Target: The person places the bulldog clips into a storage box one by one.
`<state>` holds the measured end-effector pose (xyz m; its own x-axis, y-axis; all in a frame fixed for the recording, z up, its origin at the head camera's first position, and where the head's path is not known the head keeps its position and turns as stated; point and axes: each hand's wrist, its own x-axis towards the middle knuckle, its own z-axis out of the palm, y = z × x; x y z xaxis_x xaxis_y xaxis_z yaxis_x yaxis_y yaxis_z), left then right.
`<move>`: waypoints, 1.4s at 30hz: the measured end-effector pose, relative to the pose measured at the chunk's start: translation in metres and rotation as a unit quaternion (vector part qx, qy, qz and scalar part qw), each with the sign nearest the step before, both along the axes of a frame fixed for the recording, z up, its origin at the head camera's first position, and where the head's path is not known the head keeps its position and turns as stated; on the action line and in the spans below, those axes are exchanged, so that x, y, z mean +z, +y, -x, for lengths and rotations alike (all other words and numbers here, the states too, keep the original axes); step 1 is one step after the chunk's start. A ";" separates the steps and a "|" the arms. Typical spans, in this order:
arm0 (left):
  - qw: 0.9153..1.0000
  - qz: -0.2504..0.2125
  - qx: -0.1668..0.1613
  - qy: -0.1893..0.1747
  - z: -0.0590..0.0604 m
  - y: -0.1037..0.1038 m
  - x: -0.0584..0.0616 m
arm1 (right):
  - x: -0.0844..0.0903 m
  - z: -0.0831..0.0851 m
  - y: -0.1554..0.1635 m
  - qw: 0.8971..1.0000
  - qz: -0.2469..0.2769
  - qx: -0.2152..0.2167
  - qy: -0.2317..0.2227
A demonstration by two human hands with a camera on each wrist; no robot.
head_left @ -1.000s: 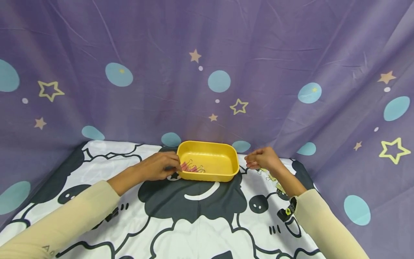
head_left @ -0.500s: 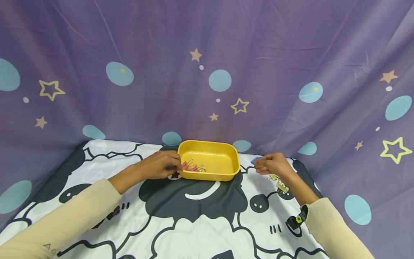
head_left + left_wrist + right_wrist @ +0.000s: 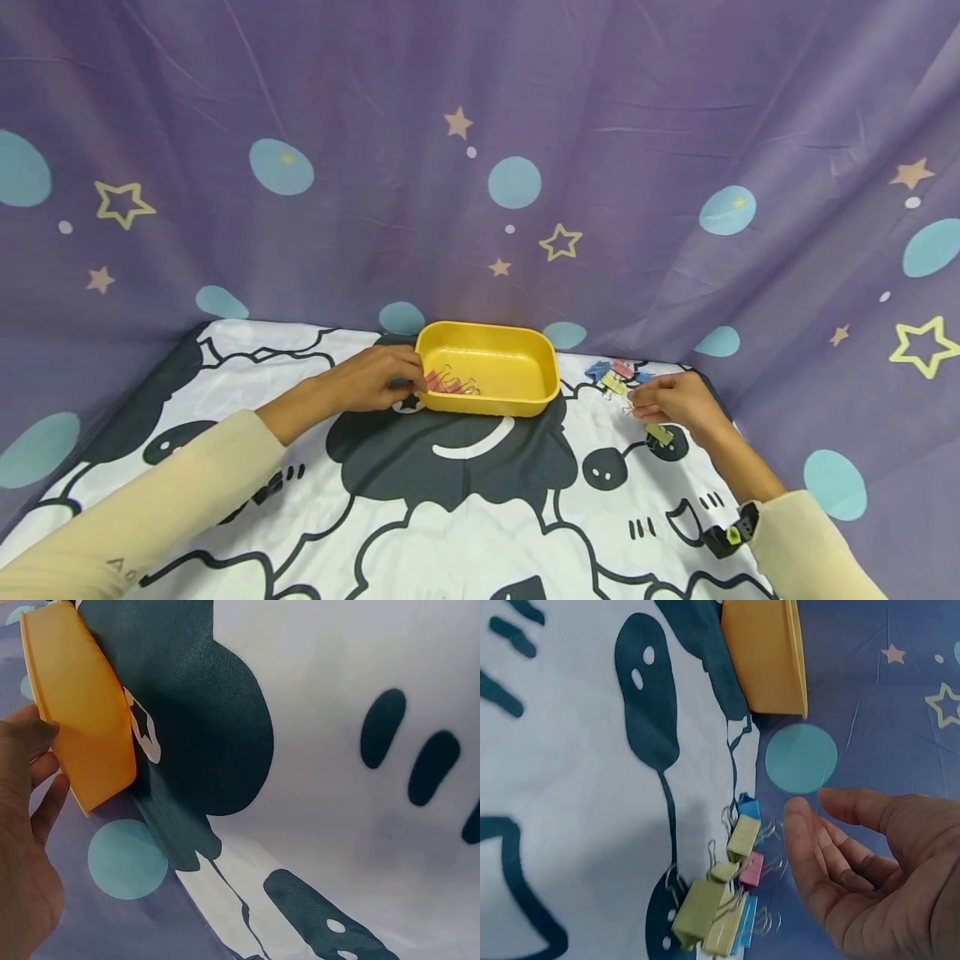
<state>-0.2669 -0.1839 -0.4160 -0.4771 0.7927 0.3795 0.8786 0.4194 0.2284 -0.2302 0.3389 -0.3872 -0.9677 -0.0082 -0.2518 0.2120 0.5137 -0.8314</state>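
Few clips (image 3: 450,385) already lay in yellow tray (image 3: 525,337), tray near cloth's back edge; left hand (image 3: 371,381) gripped tray's left rim; right hand (image 3: 870,870) relaxed, fingers loose, empty, above clip pile (image 3: 724,904) near cloth's right edge; most clips left outside

The tray (image 3: 487,371) at centre frame was yellow; the binder clips (image 3: 727,900) were green, pink and blue; the backdrop (image 3: 480,125) was purple with stars.

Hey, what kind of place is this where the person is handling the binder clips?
Probably a staged tabletop set, not a lived-in room: a purple star-print backdrop, a sheep-print cloth, a yellow tray, and binder clips.
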 end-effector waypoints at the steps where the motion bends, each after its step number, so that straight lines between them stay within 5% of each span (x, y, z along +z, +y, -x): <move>1: 1.000 0.000 -0.001 -0.001 0.000 0.000 0.000 | -0.001 -0.002 0.003 1.000 -0.006 -0.004 0.000; 23: 1.000 0.007 0.013 -0.012 0.000 0.001 0.000 | -0.027 -0.026 0.034 0.992 -0.116 -0.046 0.003; 42: 1.000 0.021 0.012 -0.004 0.000 0.003 0.004 | -0.035 -0.028 0.039 0.996 -0.062 -0.063 -0.003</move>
<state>-0.2666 -0.1813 -0.4117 -0.4986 0.7963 0.3425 0.8666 0.4490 0.2176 -0.2026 0.3783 -0.4220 -0.9578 0.1448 -0.2484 0.2855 0.5815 -0.7618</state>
